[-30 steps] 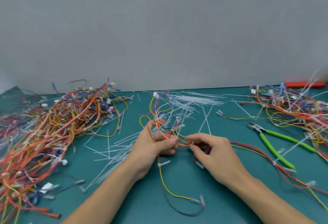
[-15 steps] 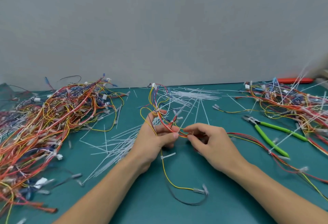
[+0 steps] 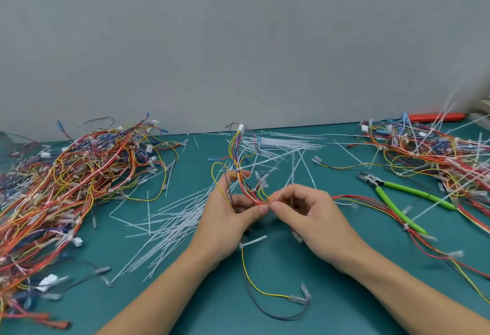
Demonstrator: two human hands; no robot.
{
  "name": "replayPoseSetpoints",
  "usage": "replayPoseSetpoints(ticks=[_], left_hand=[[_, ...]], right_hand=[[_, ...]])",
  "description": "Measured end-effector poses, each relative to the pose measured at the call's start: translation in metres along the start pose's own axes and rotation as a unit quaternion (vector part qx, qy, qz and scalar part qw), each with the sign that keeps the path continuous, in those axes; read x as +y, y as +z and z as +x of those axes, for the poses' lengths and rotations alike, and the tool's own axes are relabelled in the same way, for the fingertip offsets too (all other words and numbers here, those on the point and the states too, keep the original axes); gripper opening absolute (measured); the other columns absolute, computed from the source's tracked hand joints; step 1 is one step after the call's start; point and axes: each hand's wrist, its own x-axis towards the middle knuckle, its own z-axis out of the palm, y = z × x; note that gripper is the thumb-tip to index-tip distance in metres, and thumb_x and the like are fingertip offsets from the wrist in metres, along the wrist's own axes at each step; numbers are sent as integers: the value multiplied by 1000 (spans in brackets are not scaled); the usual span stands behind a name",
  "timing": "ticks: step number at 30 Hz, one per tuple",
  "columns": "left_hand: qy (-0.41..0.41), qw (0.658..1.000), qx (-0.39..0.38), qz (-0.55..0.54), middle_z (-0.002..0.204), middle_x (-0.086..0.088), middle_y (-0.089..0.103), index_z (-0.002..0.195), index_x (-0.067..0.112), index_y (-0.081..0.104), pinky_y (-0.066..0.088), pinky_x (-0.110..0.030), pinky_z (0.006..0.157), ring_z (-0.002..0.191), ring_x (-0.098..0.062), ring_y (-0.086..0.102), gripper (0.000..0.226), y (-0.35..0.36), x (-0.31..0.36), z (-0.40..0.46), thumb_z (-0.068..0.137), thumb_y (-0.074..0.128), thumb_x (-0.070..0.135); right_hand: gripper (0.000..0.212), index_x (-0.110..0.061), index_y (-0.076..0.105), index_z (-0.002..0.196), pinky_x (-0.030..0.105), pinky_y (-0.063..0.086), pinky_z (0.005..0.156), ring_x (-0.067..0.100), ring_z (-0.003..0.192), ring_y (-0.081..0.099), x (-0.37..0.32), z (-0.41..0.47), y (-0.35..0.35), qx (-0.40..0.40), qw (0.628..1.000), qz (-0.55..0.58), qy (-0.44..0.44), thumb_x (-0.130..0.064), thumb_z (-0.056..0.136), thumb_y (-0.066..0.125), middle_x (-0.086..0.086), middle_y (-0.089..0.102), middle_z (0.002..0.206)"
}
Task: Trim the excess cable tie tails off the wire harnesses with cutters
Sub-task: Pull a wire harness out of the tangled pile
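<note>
We see the wire harness [image 3: 240, 175] held at the middle of the teal table [image 3: 278, 268], its long axis running roughly away from us: a white connector [image 3: 240, 128] sits at the far end near the grey wall [image 3: 238, 43], and the bundle comes down toward the hands, with a yellow wire [image 3: 252, 279] trailing on toward the near edge. A red and yellow branch leaves the hands to the right. The left hand [image 3: 228, 218] curls around the bundle, thumb pressed against the wires; the right hand [image 3: 310, 210] meets it thumb to thumb and pinches the wires at the same spot, fingers curled — both forearms reach in from the near edge. The cutters [image 3: 392, 196] lie untouched on the table to the right, green handles pointing near-right, jaws pointing far-left. Loose white cable ties [image 3: 169, 226] lie scattered left of the hands. One harness pile [image 3: 66, 189] lies at left, another harness heap [image 3: 437, 154] at right. We can read no writing anywhere.
</note>
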Motion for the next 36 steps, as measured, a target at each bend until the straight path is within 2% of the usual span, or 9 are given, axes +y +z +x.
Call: replayPoseSetpoints(ticks=[7,11,13,16,21,24,28,32,36], left_hand=[[12,999,16,-44,83,-6,77,127,35,56,48,-23,51,64,-14,64,62,0,1,-1,82,80,-1],[-16,987,40,-153,89,-5,71,131,26,55,49,-23,51,62,-16,59,57,-12,3,6,84,77,2],[-21,984,29,-175,96,-6,69,135,26,53,50,-23,52,60,-15,57,61,-14,3,7,82,77,9],[-21,979,30,-199,93,-3,66,135,26,54,50,-22,53,59,-13,57,61,-16,1,7,81,77,13],[-56,959,33,-278,89,-1,65,129,23,56,54,-23,57,63,-12,57,53,-27,3,11,81,73,10],[-77,942,46,-323,87,-1,65,120,23,61,56,-25,61,65,-12,59,45,-32,4,14,79,72,8],[-87,933,55,-346,88,-2,67,115,19,63,58,-26,65,66,-12,60,38,-33,4,13,80,74,9],[-102,927,76,-354,96,-3,74,118,11,65,59,-25,66,70,-12,68,42,-31,7,13,77,76,15],[-137,903,69,-402,115,-10,75,92,7,81,61,-27,74,99,-19,75,23,-31,8,12,73,79,20]], right_hand=[[7,-27,77,95,32,46,62,15,72,59,-2,3,-4,-23,999,23,20,-20,96,75,5,75,98],[42,-41,69,121,26,56,74,2,83,69,-7,0,-13,17,996,-90,-9,-5,99,66,-8,75,100],[50,-40,62,132,12,47,72,-6,74,65,-12,-3,-13,18,977,-208,-52,-4,98,65,-12,73,102],[47,-34,61,135,9,39,70,-15,70,58,-18,-6,-12,69,949,-295,-87,-9,96,69,-18,74,107],[46,-27,58,136,9,43,99,-13,118,60,-29,-7,-24,194,945,-254,-67,-11,94,70,-22,67,130],[47,-27,53,137,22,38,99,6,124,54,-32,-4,-40,197,913,-356,2,-39,94,67,-17,58,124],[40,-36,66,105,27,40,85,3,100,58,-31,-2,-48,121,918,-371,74,-70,85,58,-25,63,96],[27,-28,72,79,20,49,61,6,64,64,-25,-4,-38,-26,949,-302,82,-48,97,65,-14,73,72],[24,-21,72,79,18,43,48,8,50,57,-21,-3,-34,63,980,-173,75,-32,99,69,-6,69,64]])
